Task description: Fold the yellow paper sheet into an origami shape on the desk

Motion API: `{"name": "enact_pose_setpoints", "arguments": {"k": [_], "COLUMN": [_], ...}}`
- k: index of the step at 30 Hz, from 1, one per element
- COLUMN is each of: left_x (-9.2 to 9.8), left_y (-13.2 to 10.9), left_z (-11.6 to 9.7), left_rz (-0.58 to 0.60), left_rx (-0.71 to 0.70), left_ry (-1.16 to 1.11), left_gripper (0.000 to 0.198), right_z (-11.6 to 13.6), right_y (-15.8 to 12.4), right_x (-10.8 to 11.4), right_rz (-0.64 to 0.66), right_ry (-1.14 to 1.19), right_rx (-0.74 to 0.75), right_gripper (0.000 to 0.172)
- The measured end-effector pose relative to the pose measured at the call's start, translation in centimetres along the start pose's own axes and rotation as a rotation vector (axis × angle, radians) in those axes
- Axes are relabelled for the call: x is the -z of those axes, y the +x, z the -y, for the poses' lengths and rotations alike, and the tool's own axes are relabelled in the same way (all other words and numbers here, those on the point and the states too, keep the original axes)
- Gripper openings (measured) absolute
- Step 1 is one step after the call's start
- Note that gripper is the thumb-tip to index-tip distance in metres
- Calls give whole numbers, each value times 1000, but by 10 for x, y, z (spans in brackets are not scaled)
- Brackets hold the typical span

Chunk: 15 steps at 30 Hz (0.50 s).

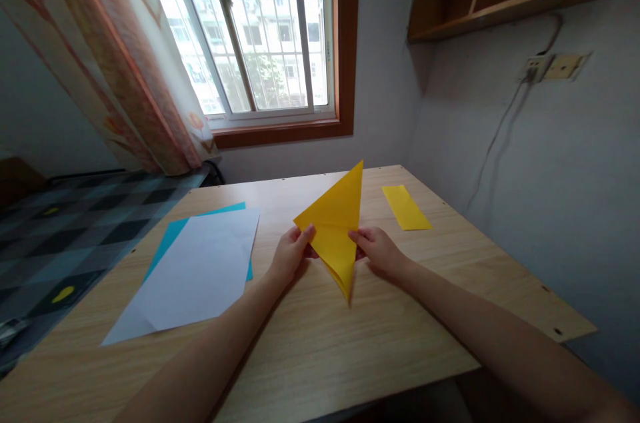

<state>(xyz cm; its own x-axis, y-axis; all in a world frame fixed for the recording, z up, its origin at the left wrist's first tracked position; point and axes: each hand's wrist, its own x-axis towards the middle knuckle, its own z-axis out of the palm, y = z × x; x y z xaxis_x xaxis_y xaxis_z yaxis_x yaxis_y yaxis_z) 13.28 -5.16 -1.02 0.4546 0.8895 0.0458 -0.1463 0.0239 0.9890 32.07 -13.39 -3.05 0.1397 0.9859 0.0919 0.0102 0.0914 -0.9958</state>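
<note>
A yellow sheet of paper (pixel 336 223), folded into a triangle, is lifted just above the wooden table (pixel 320 336), one corner pointing up and one down toward me. My left hand (pixel 290 253) pinches its left edge with thumb on top. My right hand (pixel 377 251) pinches its right edge. Both hands are closed on the paper, near the middle of the table.
A white sheet (pixel 197 273) lies on a blue sheet (pixel 173 236) at the table's left. A yellow paper strip (pixel 406 208) lies at the far right. A window (pixel 260 30) with a curtain is behind, a wall with a socket (pixel 537 66) to the right, a bed (pixel 75 223) on the left.
</note>
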Motion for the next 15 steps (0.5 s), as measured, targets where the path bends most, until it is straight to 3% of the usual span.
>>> {"name": "enact_pose_setpoints", "arguments": {"k": [3,7,15], "left_x": [0,-1,-1], "left_y": [0,0,1], "left_z": [1,3,4], "left_rz": [22,-47,-158], "left_rx": [-25,-74,-157], "left_ry": [-1,-17,9], "left_gripper": [43,41,42], "right_z": [5,9,9], "right_y": [-3,-8,-9], "right_x": [-4,-11,-12], "right_rz": [3,69,48], "right_ry": [91,236,206], "right_rx": [-18,-139,-145], "right_gripper": [44,48,50]}}
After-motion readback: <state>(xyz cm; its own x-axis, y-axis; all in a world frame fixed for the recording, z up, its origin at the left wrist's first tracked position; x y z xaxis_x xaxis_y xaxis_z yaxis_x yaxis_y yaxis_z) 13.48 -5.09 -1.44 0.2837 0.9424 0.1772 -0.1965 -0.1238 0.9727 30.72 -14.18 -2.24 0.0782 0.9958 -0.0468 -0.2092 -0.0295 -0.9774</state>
